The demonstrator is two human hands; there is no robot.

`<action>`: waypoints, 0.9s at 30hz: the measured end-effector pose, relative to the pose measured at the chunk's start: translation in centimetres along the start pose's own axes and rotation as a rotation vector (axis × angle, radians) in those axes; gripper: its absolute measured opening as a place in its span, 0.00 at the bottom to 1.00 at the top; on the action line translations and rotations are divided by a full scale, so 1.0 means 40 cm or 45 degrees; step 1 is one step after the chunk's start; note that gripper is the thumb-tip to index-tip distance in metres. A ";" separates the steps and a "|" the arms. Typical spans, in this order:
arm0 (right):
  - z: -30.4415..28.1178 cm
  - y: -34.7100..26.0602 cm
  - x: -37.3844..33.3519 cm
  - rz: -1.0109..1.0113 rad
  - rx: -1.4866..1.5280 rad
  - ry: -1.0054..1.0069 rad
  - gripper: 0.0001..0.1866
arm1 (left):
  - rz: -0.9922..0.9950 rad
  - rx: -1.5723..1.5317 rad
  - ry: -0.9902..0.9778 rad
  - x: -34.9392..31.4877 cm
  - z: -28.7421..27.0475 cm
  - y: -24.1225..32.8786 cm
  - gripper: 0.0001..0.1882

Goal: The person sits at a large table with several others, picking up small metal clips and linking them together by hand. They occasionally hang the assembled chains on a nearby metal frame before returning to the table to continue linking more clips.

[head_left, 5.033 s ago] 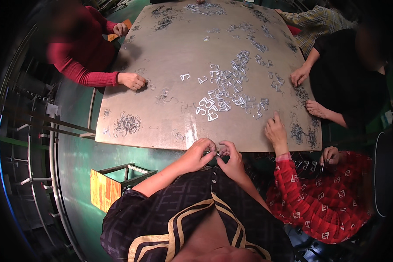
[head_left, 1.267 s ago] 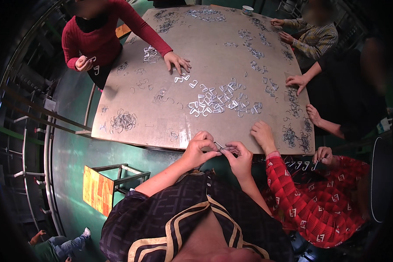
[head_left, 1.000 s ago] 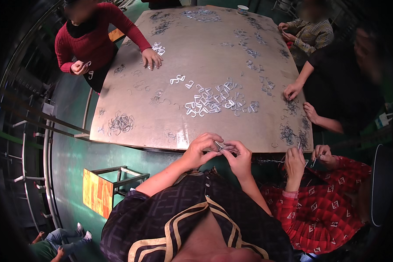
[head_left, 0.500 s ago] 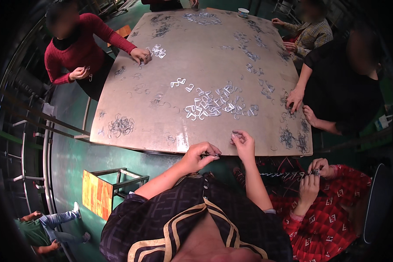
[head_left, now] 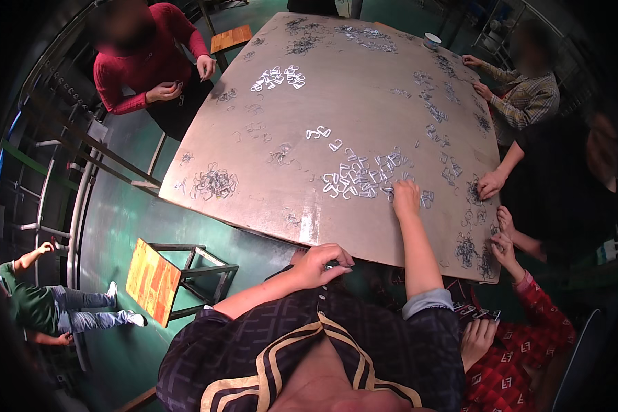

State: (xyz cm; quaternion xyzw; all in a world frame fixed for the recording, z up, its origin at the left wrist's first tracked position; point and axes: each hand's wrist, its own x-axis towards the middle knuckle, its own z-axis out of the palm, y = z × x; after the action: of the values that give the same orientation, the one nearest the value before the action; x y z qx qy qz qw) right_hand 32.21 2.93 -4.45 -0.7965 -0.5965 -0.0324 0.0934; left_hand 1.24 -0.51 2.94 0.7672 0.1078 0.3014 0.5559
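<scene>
A loose pile of silver hook-shaped metal pieces [head_left: 353,180] lies on the near middle of the large table [head_left: 268,147]. My right hand [head_left: 406,199] reaches over the table to the pile's right side, its fingers curled down among the pieces; whatever is under the fingertips is hidden. Just off the table's near edge, in front of my body, my left hand [head_left: 323,265] is closed, palm turned inward. Something small and dark shows between its thumb and fingers, too little to name.
Dark thin wire rings [head_left: 214,182] lie heaped at the table's near left, with more wire heaps [head_left: 465,250] at the right. A white bowl [head_left: 432,41] stands far right. Co-workers sit or stand around the table. A wooden stool [head_left: 154,281] is at my left.
My right hand has gone from above the near edge forward to the hook pile. My left hand stays closed near my body. The view has shifted, and the co-worker in red's hand has left the table.
</scene>
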 end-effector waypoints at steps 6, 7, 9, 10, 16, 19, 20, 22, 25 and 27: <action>-0.096 -0.079 -0.064 0.289 0.918 0.017 0.08 | -0.067 0.000 0.044 0.000 -0.001 -0.021 0.08; -0.117 -0.096 -0.093 0.336 1.228 -0.077 0.07 | -0.072 0.005 0.051 0.006 0.000 -0.023 0.08; -0.165 -0.143 -0.144 0.389 1.682 -0.281 0.06 | -0.094 0.019 0.081 0.015 0.001 -0.029 0.08; -0.195 -0.169 -0.170 0.400 1.815 -0.382 0.06 | -0.107 0.016 0.116 0.017 0.003 -0.035 0.08; -0.249 -0.216 -0.262 0.440 1.933 -0.581 0.06 | -0.150 0.062 0.193 0.034 0.009 -0.064 0.09; -0.257 -0.224 -0.278 0.396 1.848 -0.553 0.06 | -0.154 0.063 0.183 0.038 0.008 -0.065 0.08; -0.259 -0.227 -0.279 0.396 1.822 -0.539 0.07 | -0.163 0.061 0.183 0.039 0.006 -0.065 0.08; -0.264 -0.236 -0.281 0.400 1.749 -0.509 0.07 | -0.165 0.043 0.205 0.035 0.010 -0.072 0.08; -0.272 -0.248 -0.286 0.387 1.602 -0.448 0.07 | -0.162 0.048 0.227 0.030 0.007 -0.080 0.08; -0.274 -0.260 -0.289 0.351 1.493 -0.387 0.07 | -0.187 0.090 0.231 0.029 -0.002 -0.076 0.08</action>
State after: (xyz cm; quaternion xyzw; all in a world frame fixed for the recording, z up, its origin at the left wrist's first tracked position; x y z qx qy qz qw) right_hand 19.59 -7.21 5.55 -0.6781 -0.4133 0.4268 0.4328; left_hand 2.64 1.23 0.59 0.7459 0.2243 0.3240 0.5369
